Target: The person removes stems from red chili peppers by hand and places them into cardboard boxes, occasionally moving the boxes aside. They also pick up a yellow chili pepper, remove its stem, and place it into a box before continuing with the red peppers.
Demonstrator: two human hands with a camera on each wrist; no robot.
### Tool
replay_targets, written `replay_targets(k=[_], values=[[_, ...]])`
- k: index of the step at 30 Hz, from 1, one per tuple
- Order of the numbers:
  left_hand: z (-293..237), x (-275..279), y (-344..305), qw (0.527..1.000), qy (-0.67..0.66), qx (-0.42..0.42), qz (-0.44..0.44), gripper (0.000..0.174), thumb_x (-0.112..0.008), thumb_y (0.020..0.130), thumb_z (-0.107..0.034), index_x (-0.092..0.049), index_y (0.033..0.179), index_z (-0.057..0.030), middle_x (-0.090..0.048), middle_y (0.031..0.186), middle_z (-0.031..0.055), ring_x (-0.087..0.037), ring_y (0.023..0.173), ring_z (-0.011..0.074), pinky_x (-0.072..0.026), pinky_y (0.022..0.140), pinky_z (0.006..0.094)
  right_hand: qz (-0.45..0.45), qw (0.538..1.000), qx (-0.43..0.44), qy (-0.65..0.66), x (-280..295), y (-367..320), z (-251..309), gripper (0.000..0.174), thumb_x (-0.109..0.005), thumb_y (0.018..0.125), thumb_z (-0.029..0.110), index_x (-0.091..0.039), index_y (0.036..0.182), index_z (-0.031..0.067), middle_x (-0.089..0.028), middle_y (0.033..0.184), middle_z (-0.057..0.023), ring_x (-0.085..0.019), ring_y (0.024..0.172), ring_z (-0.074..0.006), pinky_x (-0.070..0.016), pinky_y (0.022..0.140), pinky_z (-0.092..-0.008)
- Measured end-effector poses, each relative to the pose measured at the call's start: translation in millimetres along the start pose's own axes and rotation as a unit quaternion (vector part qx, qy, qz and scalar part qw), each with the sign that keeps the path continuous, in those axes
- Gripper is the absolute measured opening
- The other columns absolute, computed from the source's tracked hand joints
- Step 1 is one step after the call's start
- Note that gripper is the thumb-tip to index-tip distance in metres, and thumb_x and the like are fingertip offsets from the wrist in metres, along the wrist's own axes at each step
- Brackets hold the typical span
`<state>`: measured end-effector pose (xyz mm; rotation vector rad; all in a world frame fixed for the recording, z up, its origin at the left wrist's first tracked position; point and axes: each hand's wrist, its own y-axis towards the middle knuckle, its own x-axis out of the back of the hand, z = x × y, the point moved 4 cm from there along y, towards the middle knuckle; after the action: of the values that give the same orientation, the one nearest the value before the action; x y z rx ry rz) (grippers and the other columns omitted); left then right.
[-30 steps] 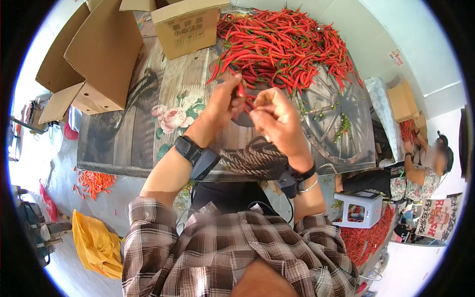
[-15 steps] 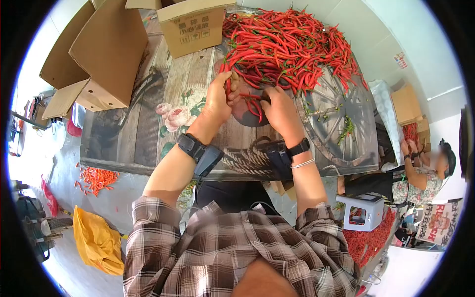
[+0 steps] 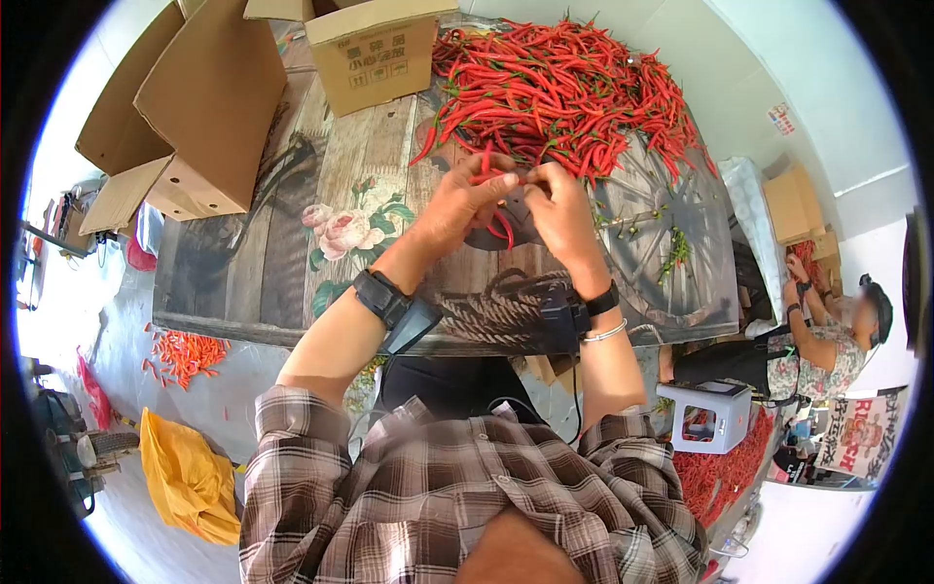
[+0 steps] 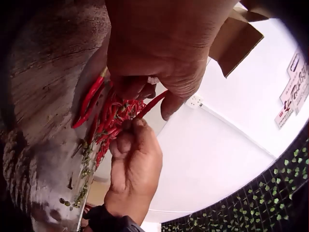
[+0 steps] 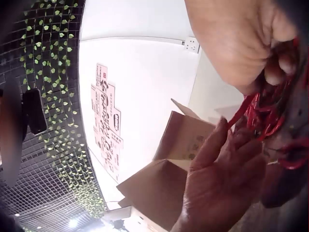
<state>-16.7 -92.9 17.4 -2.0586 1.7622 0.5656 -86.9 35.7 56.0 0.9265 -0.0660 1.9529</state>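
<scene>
Bare tabletop (image 3: 263, 255) near left; chilli heap (image 3: 569, 88) and cardboard boxes (image 3: 216, 107) along the far edge.

- The pile of chillies (image 3: 569, 92) at the far side is bright red, flecked with green stems.
- The bunch of chillies (image 3: 499, 226) is the same red.
- The tablecloth (image 3: 243, 263) has a grey-brown wood-plank print with pink roses, green leaves, a tan rope and a wagon wheel.
- The cardboard boxes (image 3: 209, 107) at far left are plain brown.
- The shirt (image 3: 457, 496) is brown-and-white plaid.
- The wrist straps (image 3: 379, 297) are black.
- The bag (image 3: 190, 482) at near left is yellow.
- The stool (image 3: 715, 414) at right is white.
</scene>
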Motion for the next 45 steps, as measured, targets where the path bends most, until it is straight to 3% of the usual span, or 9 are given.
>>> replay_targets(k=[6, 8, 11, 23, 26, 30, 33, 36, 45], values=[[8.1, 24.7, 10.2, 0.99, -0.111, 0.03, -0.077, 0.027, -0.053, 0.095, -0.036, -0.054, 0.082, -0.0117, -0.04, 0.06, -0.0066, -0.031, 0.044, 0.0035, -0.0192, 0.037, 0.0215, 0.213, 0.928, -0.129, 0.277, -11.9, -16.4, 31.5, 0.008, -0.055, 0.084, 0.004, -0.054, 0.09, -0.0023, -0.051, 0.067, -0.0092, -0.055, 0.063, -0.0145, -0.0459, 0.059, -0.0341], [0.3, 29.5, 13.5, 0.989, -0.105, 0.014, -0.107, 0.033, -0.05, 0.096, -0.038, -0.047, 0.074, -0.0144, -0.041, 0.059, -0.0056, -0.031, 0.042, 0.0047, -0.0186, 0.037, 0.0218, 0.203, 0.937, -0.134, 0.251, -3.9, -11.7, 26.7, 0.008, -0.055, 0.084, 0.004, -0.057, 0.09, -0.0009, -0.055, 0.071, -0.0123, -0.058, 0.065, -0.0205, -0.0463, 0.06, -0.0361], [-4.7, 38.7, 13.7, 0.982, -0.169, -0.005, -0.085, 0.039, -0.043, 0.097, -0.043, -0.039, 0.069, -0.0165, -0.04, 0.06, -0.0032, -0.03, 0.042, 0.0073, -0.0192, 0.038, 0.0228, 0.035, 0.977, 0.11, -0.179, 6.5, 0.8, 16.2, 0.012, -0.059, 0.083, 0.015, -0.061, 0.084, 0.0028, -0.058, 0.084, -0.0169, -0.058, 0.078, -0.0374, -0.0473, 0.067, -0.0429], [0.6, 41.2, 14.1, 0.976, -0.142, 0.023, -0.163, 0.035, -0.044, 0.096, -0.043, -0.043, 0.073, -0.0162, -0.043, 0.061, -0.0022, -0.04, 0.051, 0.0103, -0.0246, 0.044, 0.024, 0.125, 0.964, 0.075, -0.224, -49.1, -9.4, 10.8, 0.02, -0.067, 0.074, 0.017, -0.059, 0.085, 0.0017, -0.062, 0.089, -0.0164, -0.061, 0.084, -0.0377, -0.0489, 0.069, -0.0457], [2.6, 43.4, 14.4, 0.979, -0.13, 0.022, -0.156, 0.033, -0.044, 0.096, -0.041, -0.046, 0.075, -0.0153, -0.047, 0.063, -0.0026, -0.044, 0.052, 0.0107, -0.0284, 0.045, 0.0238, 0.116, 0.973, 0.098, -0.175, -37.2, -0.4, 3.5, 0.018, -0.065, 0.077, 0.015, -0.059, 0.084, -0.0009, -0.061, 0.073, -0.0128, -0.061, 0.07, -0.033, -0.0471, 0.063, -0.0405], [9.2, 41.7, 18.9, 0.988, -0.071, -0.036, -0.13, 0.031, -0.044, 0.097, -0.038, -0.057, 0.087, -0.0109, -0.058, 0.074, 0.001, -0.055, 0.061, 0.0134, -0.0419, 0.05, 0.0249, 0.07, 0.948, -0.153, 0.269, -3.1, 7.7, -9.9, 0.013, -0.065, 0.085, 0.017, -0.062, 0.083, 0.0036, -0.054, 0.062, 0.0043, -0.048, 0.053, -0.003, -0.0353, 0.047, -0.0193], [9.7, 9.3, 7.1, 0.996, -0.049, 0.055, 0.044, 0.041, -0.047, 0.097, -0.037, -0.057, 0.112, -0.0001, -0.065, 0.099, 0.0082, -0.065, 0.088, 0.02, -0.0564, 0.073, 0.0321, 0.049, 0.925, -0.144, 0.348, 4.3, 7.0, -6.7, 0.013, -0.065, 0.086, 0.017, -0.063, 0.086, 0.0044, -0.054, 0.062, 0.0042, -0.048, 0.054, -0.0018, -0.0344, 0.046, -0.0175], [14.0, -5.5, -1.4, 0.99, -0.012, 0.107, 0.095, 0.044, -0.047, 0.097, -0.039, -0.053, 0.123, -0.0035, -0.064, 0.111, 0.0104, -0.065, 0.091, 0.02, -0.0563, 0.07, 0.0292, 0.037, 0.945, -0.134, 0.297, -0.4, 1.8, -6.5, 0.012, -0.065, 0.086, 0.016, -0.063, 0.086, 0.0036, -0.056, 0.065, 0.0034, -0.05, 0.055, -0.0031, -0.0372, 0.048, -0.0186], [23.4, -0.5, 1.6, 0.986, 0.097, 0.088, 0.106, 0.022, -0.058, 0.093, -0.029, -0.062, 0.096, -0.0079, -0.055, 0.075, -0.004, -0.04, 0.056, 0.0023, -0.0293, 0.047, 0.0187, -0.037, 0.996, 0.038, 0.079, -0.8, -9.1, -3.2, 0.017, -0.06, 0.089, 0.014, -0.06, 0.079, 0.0, -0.055, 0.066, -0.0038, -0.053, 0.06, -0.0119, -0.0415, 0.054, -0.0267]])
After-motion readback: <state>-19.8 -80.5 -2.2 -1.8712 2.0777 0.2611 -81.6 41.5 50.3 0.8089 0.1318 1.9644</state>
